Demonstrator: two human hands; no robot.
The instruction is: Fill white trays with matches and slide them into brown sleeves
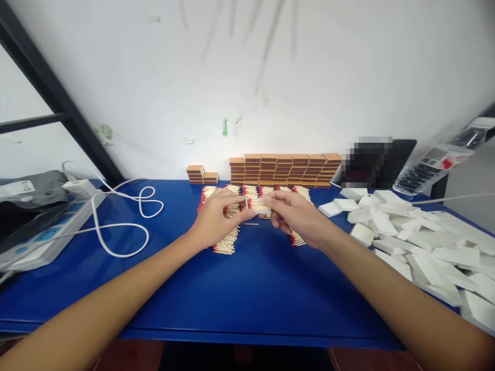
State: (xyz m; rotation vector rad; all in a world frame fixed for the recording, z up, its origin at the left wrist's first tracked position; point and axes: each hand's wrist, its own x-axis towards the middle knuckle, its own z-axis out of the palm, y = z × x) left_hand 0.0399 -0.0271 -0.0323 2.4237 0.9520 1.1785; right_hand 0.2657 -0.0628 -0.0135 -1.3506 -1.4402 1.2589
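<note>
Two hands were on one white tray (263, 211), mid-tabletop (255, 293), raised just above the match rows. Our left hand (216, 219) had its fingers closed on the tray's left end, thumb low in front, forefinger on top. Our right hand (297, 214) had thumb and forefinger pinched at the right end; exact contact was hidden. Matches lay inside, red heads toward our left. Under and around our hands we had piles of loose matches (225, 245), plus one single match (250, 224) apart on the blue surface. Against the wall (162, 93) stood a long stack of brown matchboxes (286, 171), with a smaller stack (195, 174) left of it. To our right: a heap of white box pieces (402, 225), a plastic bottle (436, 161) behind. To our left: white cable (127, 255), power strip (58, 232).
</note>
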